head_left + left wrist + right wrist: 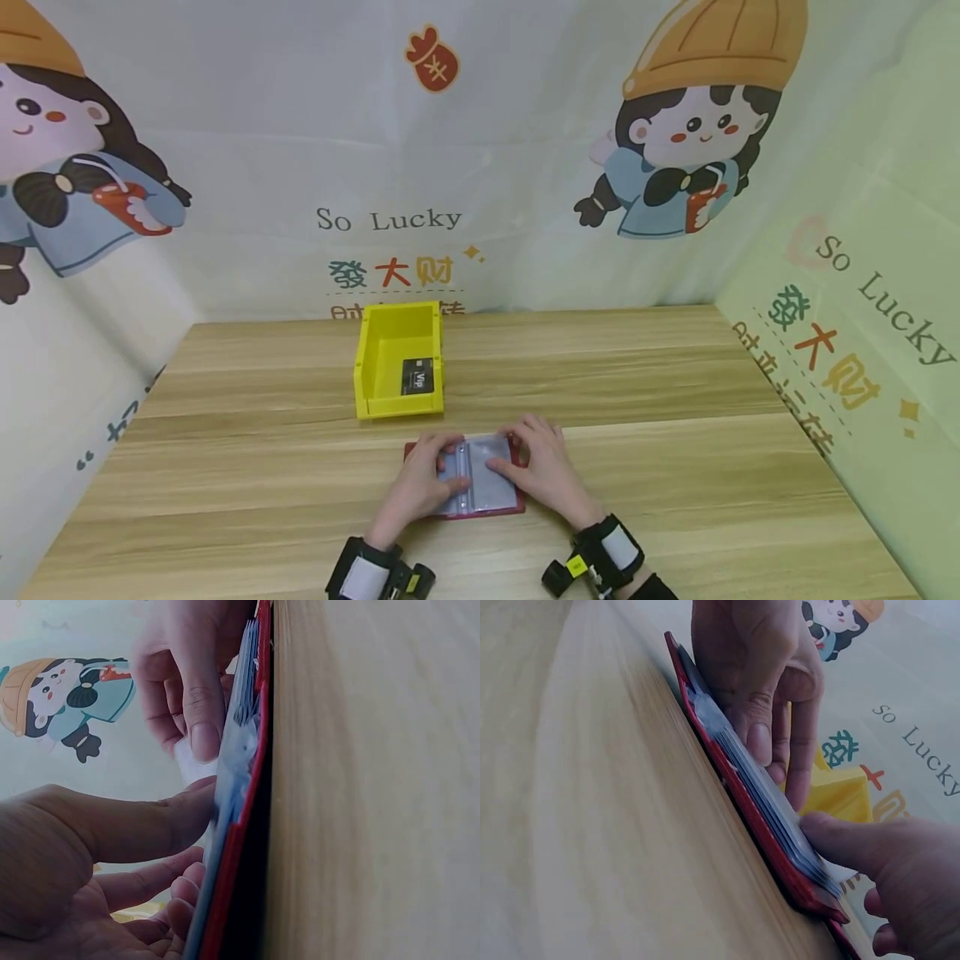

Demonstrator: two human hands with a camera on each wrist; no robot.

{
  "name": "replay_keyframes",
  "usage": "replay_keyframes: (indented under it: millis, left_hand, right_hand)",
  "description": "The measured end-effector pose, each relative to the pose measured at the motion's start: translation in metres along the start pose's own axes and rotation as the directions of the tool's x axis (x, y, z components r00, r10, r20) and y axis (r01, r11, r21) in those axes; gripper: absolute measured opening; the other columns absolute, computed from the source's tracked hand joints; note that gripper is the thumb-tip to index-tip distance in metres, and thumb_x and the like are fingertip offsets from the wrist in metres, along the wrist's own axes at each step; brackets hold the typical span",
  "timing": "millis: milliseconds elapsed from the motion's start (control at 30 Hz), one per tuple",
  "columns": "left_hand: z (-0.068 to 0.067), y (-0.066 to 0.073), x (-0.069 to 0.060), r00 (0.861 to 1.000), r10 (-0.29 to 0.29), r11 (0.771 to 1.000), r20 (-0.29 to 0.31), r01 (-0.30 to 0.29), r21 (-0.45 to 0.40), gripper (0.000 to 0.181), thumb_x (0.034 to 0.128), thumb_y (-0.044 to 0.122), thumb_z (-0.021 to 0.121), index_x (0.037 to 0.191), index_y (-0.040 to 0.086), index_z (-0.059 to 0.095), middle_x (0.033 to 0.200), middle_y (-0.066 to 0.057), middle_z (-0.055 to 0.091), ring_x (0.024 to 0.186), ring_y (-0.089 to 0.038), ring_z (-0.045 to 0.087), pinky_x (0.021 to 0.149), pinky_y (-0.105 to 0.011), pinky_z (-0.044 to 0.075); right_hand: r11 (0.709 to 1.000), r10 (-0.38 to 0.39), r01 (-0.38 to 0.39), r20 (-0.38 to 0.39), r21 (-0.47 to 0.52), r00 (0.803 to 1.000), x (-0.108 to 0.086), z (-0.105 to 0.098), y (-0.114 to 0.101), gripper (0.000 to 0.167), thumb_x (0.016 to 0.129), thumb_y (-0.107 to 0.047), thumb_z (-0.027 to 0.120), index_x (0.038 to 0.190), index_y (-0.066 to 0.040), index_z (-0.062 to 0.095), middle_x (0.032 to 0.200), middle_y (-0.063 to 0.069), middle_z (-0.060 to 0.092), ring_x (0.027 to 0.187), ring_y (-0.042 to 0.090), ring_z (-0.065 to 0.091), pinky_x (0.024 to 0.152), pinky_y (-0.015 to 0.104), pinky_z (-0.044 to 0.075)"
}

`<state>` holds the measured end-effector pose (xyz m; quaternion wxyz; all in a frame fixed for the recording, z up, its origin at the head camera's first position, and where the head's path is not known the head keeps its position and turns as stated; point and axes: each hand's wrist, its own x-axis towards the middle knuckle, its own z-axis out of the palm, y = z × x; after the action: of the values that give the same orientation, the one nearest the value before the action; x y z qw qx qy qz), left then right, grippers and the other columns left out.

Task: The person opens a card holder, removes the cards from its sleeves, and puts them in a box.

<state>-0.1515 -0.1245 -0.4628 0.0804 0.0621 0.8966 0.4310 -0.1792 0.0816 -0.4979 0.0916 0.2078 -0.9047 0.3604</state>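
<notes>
A red-covered card holder with clear plastic sleeves lies spread open on the wooden table. In the head view my left hand is over its left half, thumb on the sleeves near the middle binding and fingers curled at the far edge. My right hand grips the right half, with its thumb on the top sleeve and its fingers at the far right corner. The right wrist view shows the stacked sleeves edge-on, the right thumb against them. A whitish sheet shows by the right thumb in the left wrist view.
Behind the card holder stands a yellow bin with a black card marked "Vip" in it. A printed cloth hangs as a wall behind the wooden table and along its sides.
</notes>
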Motion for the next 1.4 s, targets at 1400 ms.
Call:
replay_keyframes:
  millis: [1400]
  left_hand:
    - [-0.011,0.009,0.0,0.997,-0.031,0.996,-0.072,0.025,-0.09,0.035,0.0975,0.043,0.062,0.094,0.011,0.076,0.08,-0.002,0.072,0.074,-0.011,0.058,0.071,-0.029,0.046]
  right_hand:
    - [0.962,-0.216,0.204,0.047,0.183,0.975,-0.037,0.006,-0.014,0.03,0.103,-0.014,0.049,0.118,-0.018,0.075,0.102,-0.007,0.058,0.1,0.008,0.047,0.088,0.03,0.035]
